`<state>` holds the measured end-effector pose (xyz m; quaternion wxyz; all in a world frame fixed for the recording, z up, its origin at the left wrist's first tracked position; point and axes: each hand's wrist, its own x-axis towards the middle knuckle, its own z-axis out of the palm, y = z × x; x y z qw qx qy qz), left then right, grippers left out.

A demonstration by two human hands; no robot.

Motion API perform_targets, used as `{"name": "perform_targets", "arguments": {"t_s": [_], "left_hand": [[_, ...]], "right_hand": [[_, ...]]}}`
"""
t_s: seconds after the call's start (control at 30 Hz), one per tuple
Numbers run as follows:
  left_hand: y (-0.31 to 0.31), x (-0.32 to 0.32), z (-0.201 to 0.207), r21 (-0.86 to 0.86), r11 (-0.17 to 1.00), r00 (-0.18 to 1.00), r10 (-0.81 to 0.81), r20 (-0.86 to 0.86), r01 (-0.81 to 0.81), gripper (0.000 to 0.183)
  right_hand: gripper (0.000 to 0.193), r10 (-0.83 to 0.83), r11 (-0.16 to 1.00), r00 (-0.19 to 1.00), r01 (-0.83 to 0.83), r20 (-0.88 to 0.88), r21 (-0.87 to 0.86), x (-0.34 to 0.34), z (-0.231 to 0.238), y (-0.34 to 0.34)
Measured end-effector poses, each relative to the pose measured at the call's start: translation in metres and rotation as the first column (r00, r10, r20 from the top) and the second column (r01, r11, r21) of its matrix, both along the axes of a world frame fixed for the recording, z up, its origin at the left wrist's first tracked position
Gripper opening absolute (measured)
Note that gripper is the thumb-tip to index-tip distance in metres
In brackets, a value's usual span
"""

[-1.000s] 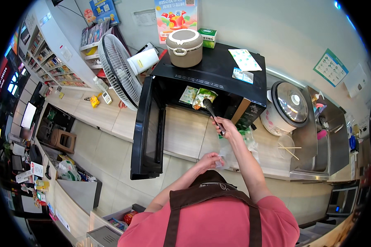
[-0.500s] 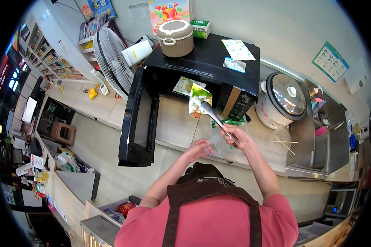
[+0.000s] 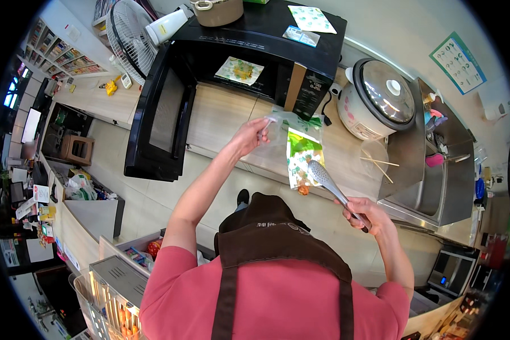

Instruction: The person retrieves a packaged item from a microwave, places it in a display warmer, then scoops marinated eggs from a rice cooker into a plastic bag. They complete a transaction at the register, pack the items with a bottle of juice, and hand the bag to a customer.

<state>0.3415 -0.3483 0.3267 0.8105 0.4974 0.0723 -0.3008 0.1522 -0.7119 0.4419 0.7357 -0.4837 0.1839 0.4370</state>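
Note:
My right hand (image 3: 370, 214) is wrapped round the handle end of metal tongs (image 3: 333, 186). Their perforated tips clasp a green-and-white printed paper food pouch (image 3: 304, 152), with a bit of brown food (image 3: 304, 190) at its lower end. Just left of the pouch, the fingers of my left hand (image 3: 250, 137) pinch the edge of a clear plastic bag (image 3: 277, 129), which spreads over the counter's front. Behind them stands a black microwave (image 3: 249, 41) with its door (image 3: 163, 116) swung wide. A similar printed paper piece (image 3: 239, 70) lies inside it.
Right of the microwave stands a rice cooker (image 3: 374, 99); a clear round lid or bowl (image 3: 374, 154) with wooden chopsticks (image 3: 378, 161) lies before it. A steel sink (image 3: 428, 190) is farther right. To the left are a fan (image 3: 131, 37) and a white cup (image 3: 169, 25).
The tongs and pouch have come out from in front of the microwave opening, toward me and right. My left hand has moved forward, lifting the clear bag's edge. My view has shifted too.

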Motion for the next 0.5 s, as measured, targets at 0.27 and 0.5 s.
{"name": "perform_targets", "arguments": {"t_s": [0.27, 0.5], "left_hand": [[-0.036, -0.007, 0.040, 0.327, 0.940, 0.967, -0.165, 0.194, 0.094, 0.029], [-0.026, -0.024, 0.045, 0.409, 0.908, 0.954, -0.194, 0.230, 0.086, 0.028]], "right_hand": [[0.039, 0.008, 0.994, 0.996, 0.002, -0.088, 0.109, -0.016, -0.020, -0.011], [0.038, -0.014, 0.986, 0.999, 0.021, -0.044, 0.164, 0.006, -0.062, -0.001]]}}
